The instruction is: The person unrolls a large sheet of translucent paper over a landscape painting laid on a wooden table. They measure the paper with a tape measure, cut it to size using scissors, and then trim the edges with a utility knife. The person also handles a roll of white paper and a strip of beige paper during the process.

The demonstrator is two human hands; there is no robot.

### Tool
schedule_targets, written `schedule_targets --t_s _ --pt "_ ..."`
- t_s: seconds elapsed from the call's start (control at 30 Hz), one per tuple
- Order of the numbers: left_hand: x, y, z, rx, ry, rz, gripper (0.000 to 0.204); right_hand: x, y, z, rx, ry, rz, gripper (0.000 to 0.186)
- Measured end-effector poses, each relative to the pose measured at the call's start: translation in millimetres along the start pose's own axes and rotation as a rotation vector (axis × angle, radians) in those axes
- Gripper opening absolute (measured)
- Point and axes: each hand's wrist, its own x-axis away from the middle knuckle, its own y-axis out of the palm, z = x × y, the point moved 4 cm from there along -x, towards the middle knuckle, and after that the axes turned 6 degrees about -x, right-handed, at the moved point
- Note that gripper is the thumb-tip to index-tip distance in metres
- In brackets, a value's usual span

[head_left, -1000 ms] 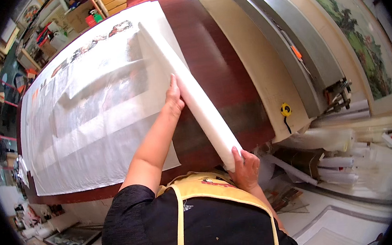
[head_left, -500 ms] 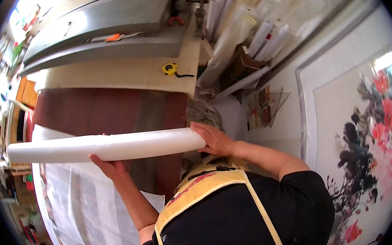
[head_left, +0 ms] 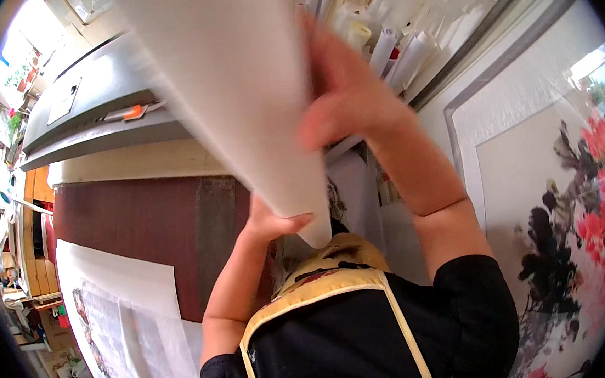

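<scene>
A thick roll of white paper (head_left: 238,87) stands tilted upright close in front of me, its upper end running out of the picture and its edges blurred. My left hand (head_left: 277,223) grips it near the lower end, thumb across the front and the other fingers hidden behind. Higher up, my right hand (head_left: 341,86) is wrapped around the roll's right side, smeared by motion. The lower end of the roll hangs just above my yellow apron (head_left: 331,279).
A dark red table (head_left: 126,210) carries white paper sheets (head_left: 136,337) at its near left. Beyond it is a grey machine (head_left: 95,84) with an orange-handled tool (head_left: 133,113). Paper rolls (head_left: 384,51) stand at the back right. A flower painting (head_left: 603,222) is along the right.
The roll has swung from lying level across the table to a steep tilt. My right hand has risen along it, while my left hand has moved right to its lower end.
</scene>
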Motion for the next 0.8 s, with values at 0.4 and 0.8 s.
schedule_targets --t_s 0.4,0.8 --pt "-228.7 23.5 -79.3 -0.178 0.078 0.307 0.055 12.8 -250.9 -35.7 0.234 -0.448 0.900 0.050" --pt "-190.0 -6.0 -176.9 -0.202 -0.475 0.482 0.033 -44.5 -348.8 -12.6 0.620 -0.746 0.799 0.070"
